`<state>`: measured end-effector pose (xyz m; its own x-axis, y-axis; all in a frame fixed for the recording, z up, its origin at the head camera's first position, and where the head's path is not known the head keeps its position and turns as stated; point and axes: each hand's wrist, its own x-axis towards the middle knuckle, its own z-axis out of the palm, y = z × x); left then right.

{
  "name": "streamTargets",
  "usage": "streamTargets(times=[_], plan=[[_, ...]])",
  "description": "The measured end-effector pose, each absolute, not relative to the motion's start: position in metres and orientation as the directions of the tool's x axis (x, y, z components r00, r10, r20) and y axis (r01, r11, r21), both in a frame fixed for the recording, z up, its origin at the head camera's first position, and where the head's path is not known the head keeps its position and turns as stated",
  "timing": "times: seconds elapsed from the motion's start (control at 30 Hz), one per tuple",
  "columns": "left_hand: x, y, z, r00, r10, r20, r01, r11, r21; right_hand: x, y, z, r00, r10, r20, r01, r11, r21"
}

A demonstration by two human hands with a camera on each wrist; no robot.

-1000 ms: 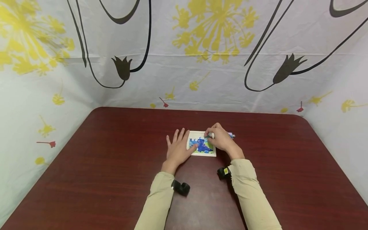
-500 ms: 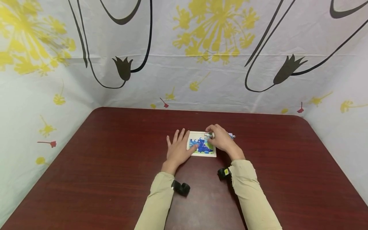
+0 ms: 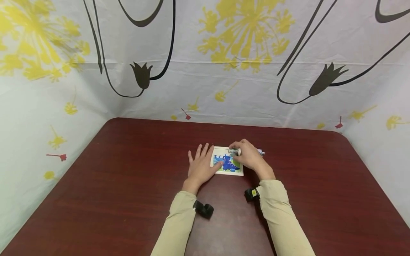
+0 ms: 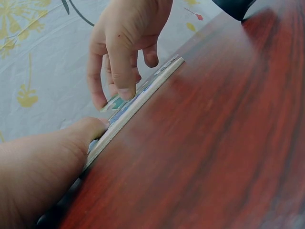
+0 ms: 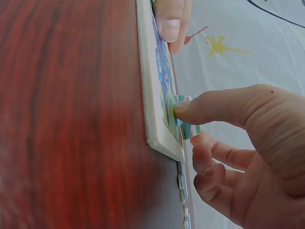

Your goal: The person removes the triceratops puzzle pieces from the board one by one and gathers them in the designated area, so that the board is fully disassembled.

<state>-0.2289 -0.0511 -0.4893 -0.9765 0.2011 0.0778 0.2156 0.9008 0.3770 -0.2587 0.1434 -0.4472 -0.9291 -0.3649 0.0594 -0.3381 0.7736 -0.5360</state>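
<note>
A small jigsaw puzzle board (image 3: 229, 173) with a pale frame and a blue dinosaur picture lies on the table. My left hand (image 3: 201, 166) rests at its left side, fingers spread and thumb lying over the picture. Above the board's upper right part, my right hand (image 3: 252, 158) pinches a puzzle piece (image 5: 190, 130) with green and white on it. In the left wrist view this puzzle piece (image 4: 112, 102) sits tilted between thumb and fingertips, close to the board. Whether it touches the board cannot be told. The fingers cover part of the upper right corner.
More loose puzzle pieces (image 3: 261, 152) lie right of the board, partly behind my right hand. The dark red wooden table (image 3: 153, 170) spreads around. A white cloth (image 3: 182, 78) with flower prints hangs behind its far edge. Black wrist cameras (image 3: 205, 211) are strapped to both forearms.
The piece in my right hand has turned, so more of its face shows, while the hand stays over the upper right corner. My left hand keeps its place. The head view has shifted slightly.
</note>
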Motion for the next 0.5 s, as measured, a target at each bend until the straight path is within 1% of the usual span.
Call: streamTargets(times=[0.2,0.5], plan=[[-0.2276,-0.0522,-0.4881,-0.978,0.196,0.075,0.21,0.901,0.379,-0.2586,0.1436,-0.446,-0.92,-0.381,0.087,-0.369,0.773,-0.517],[-0.2293,-0.051,-0.4899,-0.978,0.196,0.071,0.208,0.903,0.376,-0.2588,0.1464,-0.4453,-0.923,-0.379,0.073,-0.359,0.773,-0.523]])
